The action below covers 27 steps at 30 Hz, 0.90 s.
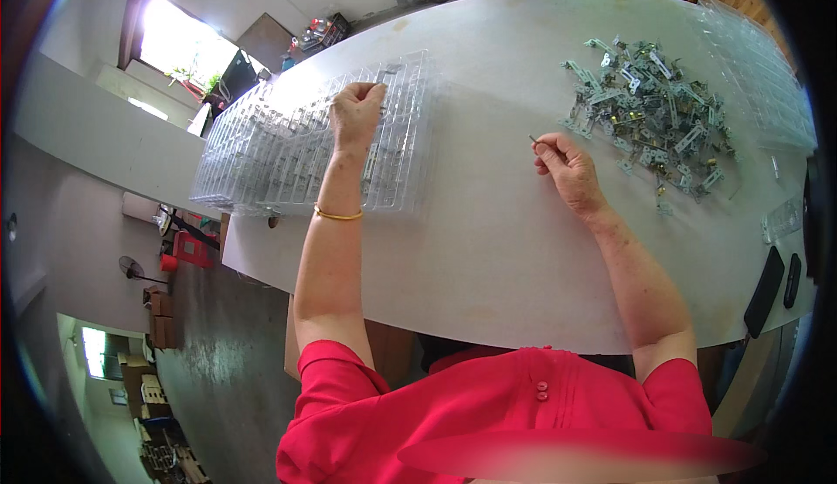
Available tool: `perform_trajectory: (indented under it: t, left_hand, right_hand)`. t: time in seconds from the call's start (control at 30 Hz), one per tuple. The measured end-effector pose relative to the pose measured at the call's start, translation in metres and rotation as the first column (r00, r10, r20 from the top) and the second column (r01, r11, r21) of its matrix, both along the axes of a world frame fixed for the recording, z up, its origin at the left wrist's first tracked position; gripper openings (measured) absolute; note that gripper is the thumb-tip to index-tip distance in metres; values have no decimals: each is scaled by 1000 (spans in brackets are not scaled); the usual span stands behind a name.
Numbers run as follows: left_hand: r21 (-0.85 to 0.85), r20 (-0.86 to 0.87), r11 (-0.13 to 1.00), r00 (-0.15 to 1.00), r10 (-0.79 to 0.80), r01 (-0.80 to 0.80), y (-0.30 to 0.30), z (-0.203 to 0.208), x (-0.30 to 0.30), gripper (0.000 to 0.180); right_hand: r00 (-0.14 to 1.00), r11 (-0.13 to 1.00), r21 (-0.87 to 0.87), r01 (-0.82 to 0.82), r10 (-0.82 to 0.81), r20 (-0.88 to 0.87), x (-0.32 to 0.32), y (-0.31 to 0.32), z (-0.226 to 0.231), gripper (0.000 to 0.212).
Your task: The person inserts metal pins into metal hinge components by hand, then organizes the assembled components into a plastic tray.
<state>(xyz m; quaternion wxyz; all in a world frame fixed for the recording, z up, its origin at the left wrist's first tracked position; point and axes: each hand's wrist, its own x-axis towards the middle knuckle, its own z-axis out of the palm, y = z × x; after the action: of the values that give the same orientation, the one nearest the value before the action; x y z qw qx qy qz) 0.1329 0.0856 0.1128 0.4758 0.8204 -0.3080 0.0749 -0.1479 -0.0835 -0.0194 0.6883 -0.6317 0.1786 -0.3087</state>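
Note:
My left hand (356, 118) is over a stack of clear plastic compartment trays (405, 170). Its thumb and fingers are pinched together, and whatever they may hold is too small to make out. Small metal parts lie in many of the tray's compartments. My right hand (568, 174), above the white table, is closed with a small thin metal piece (534, 139) jutting from its fingertips. To the right of that hand lies a loose heap of small metal bracket-like parts (649, 109), some with brass-coloured bits.
More clear trays (754, 74) sit at the table's far right edge. Below them are a small clear plastic piece (783, 221) and two black flat objects, the larger one (765, 292) near the edge. The white table (471, 257) curves around in front of me.

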Motion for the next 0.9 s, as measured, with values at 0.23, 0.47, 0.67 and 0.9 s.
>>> perform_trajectory:
  t: [0.23, 0.47, 0.67, 0.9]
  left_hand:
    - [276, 81, 947, 985, 150, -167, -9, -14, 58, 30]
    - [439, 181, 864, 966, 183, -246, -31, -23, 63, 29]
    - [531, 144, 819, 976, 163, -216, -35, -20, 67, 29]
    - [545, 218, 801, 964, 149, -247, -50, -24, 55, 32]
  right_hand:
    - [999, 999, -32, -15, 14, -33, -1, 0, -3, 11]
    - [998, 998, -63, -1, -4, -66, -2, 1, -3, 10]
    - [996, 997, -79, -9, 2, -90, -1, 3, 0, 10]
    - [994, 995, -101, 6, -17, -107, -4, 0, -1, 10]
